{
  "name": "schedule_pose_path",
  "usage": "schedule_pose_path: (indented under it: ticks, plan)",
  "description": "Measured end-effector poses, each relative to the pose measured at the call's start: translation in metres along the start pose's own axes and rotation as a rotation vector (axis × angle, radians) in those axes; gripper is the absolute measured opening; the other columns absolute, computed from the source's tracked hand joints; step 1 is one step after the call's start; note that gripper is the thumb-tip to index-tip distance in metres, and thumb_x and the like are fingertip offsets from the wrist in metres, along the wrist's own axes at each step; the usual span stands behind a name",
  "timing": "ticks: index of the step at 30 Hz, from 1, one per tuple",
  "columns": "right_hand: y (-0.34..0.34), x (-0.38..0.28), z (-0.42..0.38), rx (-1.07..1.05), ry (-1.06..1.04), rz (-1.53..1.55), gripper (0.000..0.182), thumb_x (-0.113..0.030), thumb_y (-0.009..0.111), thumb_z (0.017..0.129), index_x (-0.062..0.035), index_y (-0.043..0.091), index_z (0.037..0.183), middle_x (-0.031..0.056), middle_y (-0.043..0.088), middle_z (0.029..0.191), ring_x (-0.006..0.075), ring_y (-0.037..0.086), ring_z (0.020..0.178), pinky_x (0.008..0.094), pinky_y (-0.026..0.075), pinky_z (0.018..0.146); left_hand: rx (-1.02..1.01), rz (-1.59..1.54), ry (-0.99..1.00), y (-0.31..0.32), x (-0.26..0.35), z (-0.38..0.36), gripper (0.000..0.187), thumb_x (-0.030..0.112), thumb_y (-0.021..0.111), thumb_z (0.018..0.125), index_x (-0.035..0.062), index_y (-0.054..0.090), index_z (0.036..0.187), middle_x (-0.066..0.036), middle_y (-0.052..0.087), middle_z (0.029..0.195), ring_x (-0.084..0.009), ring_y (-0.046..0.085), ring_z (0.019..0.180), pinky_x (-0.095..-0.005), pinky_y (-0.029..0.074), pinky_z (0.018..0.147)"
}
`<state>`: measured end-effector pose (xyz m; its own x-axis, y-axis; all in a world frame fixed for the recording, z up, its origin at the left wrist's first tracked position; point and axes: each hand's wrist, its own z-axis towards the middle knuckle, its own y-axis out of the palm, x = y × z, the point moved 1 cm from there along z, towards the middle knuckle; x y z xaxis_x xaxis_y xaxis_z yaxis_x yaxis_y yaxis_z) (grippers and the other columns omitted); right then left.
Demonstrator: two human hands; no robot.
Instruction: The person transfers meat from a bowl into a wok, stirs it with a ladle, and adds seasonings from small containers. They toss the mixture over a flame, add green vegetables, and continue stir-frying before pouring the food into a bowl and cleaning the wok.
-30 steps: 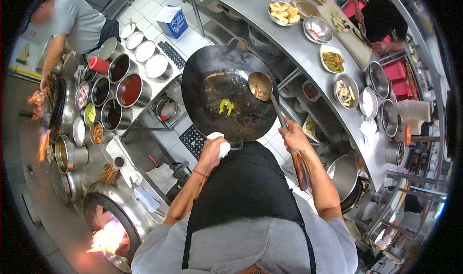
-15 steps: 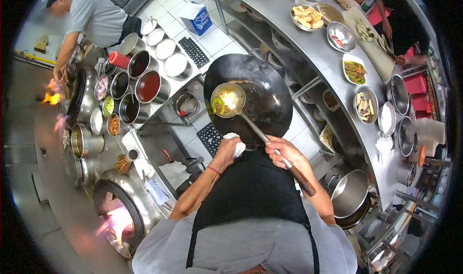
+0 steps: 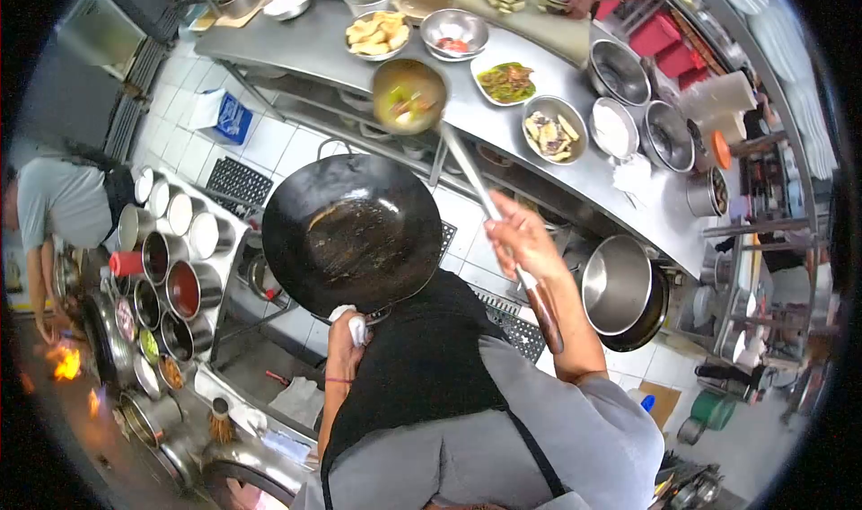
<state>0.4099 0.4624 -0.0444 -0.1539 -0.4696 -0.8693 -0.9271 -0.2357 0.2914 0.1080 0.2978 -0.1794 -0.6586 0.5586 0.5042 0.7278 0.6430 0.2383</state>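
My right hand [image 3: 523, 238] is wrapped round the long handle of a ladle [image 3: 465, 169], whose far end is brown. The ladle's bowl holds food in liquid with green pieces and appears near the counter's edge, left of a white dish [image 3: 488, 92] of green vegetables and browned pieces. My left hand [image 3: 342, 348] is closed at the near side of a black wok [image 3: 301, 218], gripping its handle through a folded white cloth [image 3: 356, 329]. Only dark, wet residue shows inside the wok.
On the steel counter [image 3: 296, 50] stand bowls of yellow pieces [image 3: 377, 34] and sliced food [image 3: 554, 129]. A large steel pot [image 3: 617, 285] is at right. Sauce containers [image 3: 185, 290] and burner flames [image 3: 65, 361] lie left, beside a co-worker [image 3: 67, 200]. Another person's hand [image 3: 584, 3] is behind the counter.
I have turned right towards the counter. The ladle with food has lifted out from over the wok and reached forward to the counter's edge. My left hand still grips the wok.
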Motion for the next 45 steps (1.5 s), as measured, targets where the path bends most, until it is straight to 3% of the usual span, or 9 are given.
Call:
schedule_pose_path:
  ticks: [7, 18, 21, 25, 26, 29, 32, 36, 45]
  plan:
    - [-0.08, -0.012, 0.048, 0.572, -0.323, -0.707, 0.056, -0.009, 0.059, 0.087, 0.0001, 0.042, 0.14, 0.0118, 0.059, 0.062, 0.0138, 0.052, 0.047, 0.0289, 0.043, 0.048, 0.029, 0.016, 0.007, 0.01, 0.006, 0.002, 0.014, 0.01, 0.057, 0.078, 0.0106, 0.052, 0.065, -0.003, 0.05, 0.059, -0.0174, 0.048, 0.046, -0.0318, 0.037, 0.04]
    - [-0.109, -0.022, 0.067, 0.63, -0.369, -0.888, 0.051, -0.005, 0.057, 0.086, -0.0006, 0.046, 0.136, 0.0328, 0.062, 0.099, 0.0399, 0.067, 0.087, 0.0391, 0.051, 0.077, 0.109, -0.058, 0.033, 0.029, 0.03, -0.039, 0.004, 0.01, 0.058, 0.078, 0.0063, 0.055, 0.078, -0.009, 0.061, 0.068, -0.0195, 0.058, 0.053, -0.0292, 0.044, 0.042]
    - [-0.118, -0.02, 0.064, 0.619, -0.435, -0.939, 0.055, -0.005, 0.058, 0.086, -0.0087, 0.045, 0.139, 0.0282, 0.065, 0.105, 0.0251, 0.067, 0.098, 0.032, 0.049, 0.081, 0.131, -0.1, 0.031, 0.037, 0.036, -0.058, 0.005, 0.01, 0.058, 0.078, 0.0065, 0.055, 0.077, -0.009, 0.061, 0.067, -0.0193, 0.059, 0.054, -0.029, 0.045, 0.043]
    - [-0.118, -0.017, 0.064, 0.619, -0.569, -0.962, 0.051, -0.004, 0.056, 0.09, 0.0029, 0.042, 0.138, 0.0219, 0.065, 0.115, 0.0276, 0.063, 0.107, 0.0312, 0.046, 0.091, 0.197, -0.228, 0.034, 0.041, 0.039, -0.086, 0.006, 0.009, 0.06, 0.075, 0.0064, 0.055, 0.077, -0.009, 0.061, 0.067, -0.0197, 0.062, 0.057, -0.0291, 0.045, 0.043]
    - [-0.118, -0.017, 0.069, 0.562, -0.668, -0.877, 0.05, -0.004, 0.054, 0.092, 0.0054, 0.04, 0.139, 0.0144, 0.069, 0.098, 0.0231, 0.068, 0.081, 0.0288, 0.053, 0.073, 0.245, -0.29, 0.036, 0.035, 0.034, -0.087, 0.006, 0.009, 0.061, 0.074, 0.0056, 0.056, 0.076, -0.009, 0.061, 0.067, -0.0202, 0.063, 0.058, -0.0297, 0.046, 0.043]
    - [-0.118, -0.016, 0.061, 0.363, -0.322, -0.146, 0.051, -0.007, 0.053, 0.095, -0.0039, 0.035, 0.142, -0.0047, 0.043, 0.06, 0.0042, 0.036, 0.038, 0.021, 0.029, 0.032, 0.203, -0.389, 0.066, 0.028, 0.032, -0.106, 0.006, 0.008, 0.061, 0.074, 0.0045, 0.057, 0.075, -0.011, 0.062, 0.068, -0.0209, 0.063, 0.058, -0.0307, 0.047, 0.044]
    - [-0.068, -0.032, 0.053, 0.199, -0.311, -0.003, 0.016, -0.017, 0.054, 0.096, -0.0084, 0.043, 0.103, -0.0008, 0.039, 0.057, 0.0075, 0.036, 0.033, 0.0237, 0.032, 0.025, 0.114, -0.477, 0.239, 0.014, 0.02, -0.119, 0.011, 0.01, 0.063, 0.076, 0.0, 0.063, 0.079, -0.012, 0.065, 0.072, -0.0217, 0.064, 0.062, -0.0315, 0.052, 0.052]
    - [0.018, -0.021, 0.045, -0.217, -0.375, -0.199, 0.043, -0.024, 0.057, 0.095, -0.0022, 0.04, 0.127, -0.0014, 0.04, 0.058, 0.0065, 0.038, 0.034, 0.021, 0.032, 0.029, 0.039, -0.543, 0.282, -0.016, 0.013, -0.15, 0.01, 0.011, 0.063, 0.076, 0.0018, 0.062, 0.081, -0.009, 0.064, 0.073, -0.0159, 0.064, 0.064, -0.0281, 0.052, 0.051]
    - [0.235, 0.082, 0.015, -1.062, -0.02, -0.632, 0.031, -0.009, 0.056, 0.095, 0.0033, 0.05, 0.122, -0.0033, 0.047, 0.055, 0.0057, 0.041, 0.036, 0.0212, 0.031, 0.032, 0.307, -0.897, 0.752, -0.129, -0.074, -0.213, 0.013, 0.013, 0.065, 0.075, 0.0036, 0.062, 0.084, -0.008, 0.064, 0.074, -0.0165, 0.064, 0.062, -0.0288, 0.05, 0.048]
